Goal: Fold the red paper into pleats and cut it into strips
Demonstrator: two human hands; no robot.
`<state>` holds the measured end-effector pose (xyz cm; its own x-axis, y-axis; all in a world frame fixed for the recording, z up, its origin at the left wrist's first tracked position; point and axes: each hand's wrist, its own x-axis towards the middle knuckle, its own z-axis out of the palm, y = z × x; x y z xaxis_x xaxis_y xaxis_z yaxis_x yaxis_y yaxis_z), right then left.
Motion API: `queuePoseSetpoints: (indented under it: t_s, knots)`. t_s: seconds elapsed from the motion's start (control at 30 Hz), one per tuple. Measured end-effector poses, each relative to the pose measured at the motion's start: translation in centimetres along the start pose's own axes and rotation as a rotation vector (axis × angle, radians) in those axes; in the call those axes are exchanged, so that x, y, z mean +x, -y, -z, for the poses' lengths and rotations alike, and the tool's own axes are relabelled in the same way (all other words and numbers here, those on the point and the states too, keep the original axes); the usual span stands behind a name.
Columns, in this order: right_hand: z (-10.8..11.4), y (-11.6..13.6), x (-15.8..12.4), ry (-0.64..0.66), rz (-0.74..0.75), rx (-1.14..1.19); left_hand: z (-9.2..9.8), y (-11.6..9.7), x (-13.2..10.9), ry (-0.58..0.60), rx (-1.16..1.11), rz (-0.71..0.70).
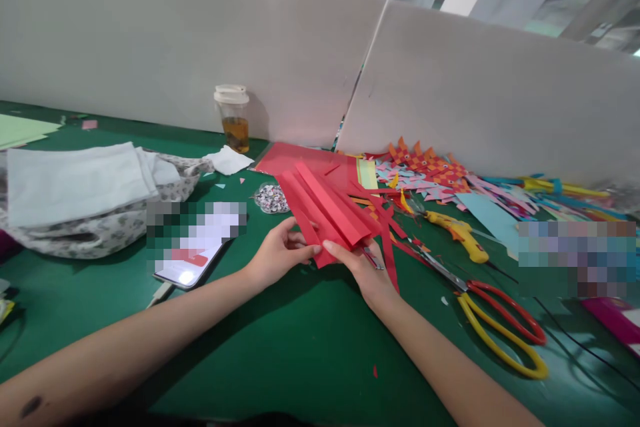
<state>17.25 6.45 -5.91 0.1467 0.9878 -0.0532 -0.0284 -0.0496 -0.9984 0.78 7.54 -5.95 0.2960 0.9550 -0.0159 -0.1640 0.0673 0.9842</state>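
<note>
A pleated sheet of red paper [333,207] is held up above the green table, its folds running lengthwise. My left hand [283,250] pinches its lower left edge between thumb and fingers. At the lower right edge, my right hand [363,267] grips the same paper, thumb on top and the other fingers mostly hidden beneath. A small metallic item [373,258] shows by my right fingers; what it is I cannot make out. Red paper strips [389,247] lie just right of the sheet.
Scissors [467,287] and a yellow glue gun [460,235] with a cord lie right. A phone [200,250] and a cloth-filled bag [100,227] sit left. Behind are a lidded cup [234,120], a dish of small beads [271,198] and paper scraps [420,180].
</note>
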Motion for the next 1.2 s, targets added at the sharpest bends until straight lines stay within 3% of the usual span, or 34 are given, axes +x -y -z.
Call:
queuePoseSetpoints:
  t_s: [0.1, 0.23, 0.6, 0.83, 1.2]
  knots:
    - [-0.1, 0.4, 0.0, 0.052, 0.062, -0.096, 0.0, 0.1, 0.0, 0.005, -0.002, -0.009]
    - [-0.3, 0.9, 0.0, -0.019, 0.1, -0.126, 0.0, 0.0, -0.1, -0.01, -0.032, 0.015]
    - [-0.3, 0.0, 0.1, -0.041, 0.015, -0.023, -0.1, -0.4, -0.3, -0.04, -0.097, 0.088]
    - [0.0, -0.5, 0.3, -0.039, 0.047, -0.034, 0.0, -0.5, -0.3, -0.044, -0.09, 0.093]
    - [0.9, 0.9, 0.6, -0.061, 0.224, 0.033, 0.2, -0.5, -0.2, -0.093, -0.16, 0.029]
